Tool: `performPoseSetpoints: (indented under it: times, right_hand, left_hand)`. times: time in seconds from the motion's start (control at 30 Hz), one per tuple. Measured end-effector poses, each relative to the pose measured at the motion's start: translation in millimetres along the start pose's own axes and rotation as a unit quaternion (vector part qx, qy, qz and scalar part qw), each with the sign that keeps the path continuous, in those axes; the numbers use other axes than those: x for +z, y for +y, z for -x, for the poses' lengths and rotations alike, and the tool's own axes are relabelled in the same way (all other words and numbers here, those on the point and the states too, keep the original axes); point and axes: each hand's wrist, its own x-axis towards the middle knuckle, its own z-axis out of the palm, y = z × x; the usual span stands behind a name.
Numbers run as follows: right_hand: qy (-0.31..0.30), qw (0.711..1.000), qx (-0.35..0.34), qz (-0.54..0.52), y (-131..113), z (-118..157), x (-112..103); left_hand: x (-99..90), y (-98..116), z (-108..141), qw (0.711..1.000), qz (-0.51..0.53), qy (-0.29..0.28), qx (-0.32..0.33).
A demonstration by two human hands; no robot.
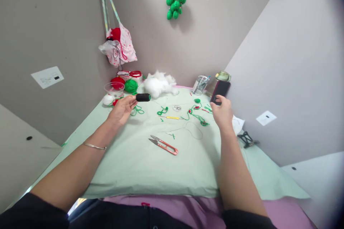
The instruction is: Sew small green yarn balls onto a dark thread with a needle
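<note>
Between the fingers of my left hand (123,110) is a spool of black thread (143,97), held sideways with its green core end facing right. My right hand (222,110) grips the lower end of a dark smartphone (221,90) near the back right of the table. In the middle lie orange-handled thread snips (164,145) with their blades pointing left. Beyond them rest a yellow-handled crochet hook (172,117) and several small green and red crocheted pieces (197,107) with loose yarn. A thin dark thread (188,128) loops across the cloth.
White stuffing (160,84) sits at the back, beside a green yarn ball (131,86), red yarn (118,82) and a clear tub (114,89). A clear cup of pens (200,85) stands at back right. A black stand (247,139) lies at right. Crocheted green pieces (175,4) hang above.
</note>
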Motion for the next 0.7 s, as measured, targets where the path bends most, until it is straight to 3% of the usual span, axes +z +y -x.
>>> performPoseSetpoints:
  times: [0.1,0.17,0.23,0.3,0.37,0.43,0.6,0.7]
  right_hand:
    - [-0.06,0.998,-0.028,0.003,-14.5,20.2,21.2]
    - [-0.197,0.977,-0.023,-0.08,-31.4,44.4,40.6]
    - [-0.355,0.916,0.005,-0.189,-46.7,70.4,58.0]
    - [-0.492,0.841,0.028,-0.223,-54.9,89.8,69.7]
    - [-0.556,0.801,0.039,-0.217,-54.3,96.5,74.1]
    - [-0.527,0.82,0.043,-0.22,-47.0,89.7,71.4]
    - [-0.316,0.908,0.077,-0.263,-20.9,42.5,45.9]
    - [-0.197,0.973,0.029,-0.112,-8.9,20.1,30.1]
  left_hand:
    - [7.2,-6.7,10.6,0.998,-0.031,-0.054,0.001]
    - [13.4,-12.4,19.4,0.994,-0.063,-0.091,-0.004]
    - [19.0,-17.6,27.2,0.987,-0.1,-0.122,-0.015]
    - [22.3,-21.0,31.9,0.981,-0.127,-0.146,-0.025]
    - [22.4,-22.2,32.0,0.979,-0.134,-0.151,-0.024]
    - [19.1,-21.4,27.9,0.983,-0.123,-0.132,-0.016]
    - [3.7,-14.9,7.8,0.997,-0.051,-0.054,0.008]
    - [-3.8,-9.7,-2.7,1.0,-0.016,-0.002,0.01]
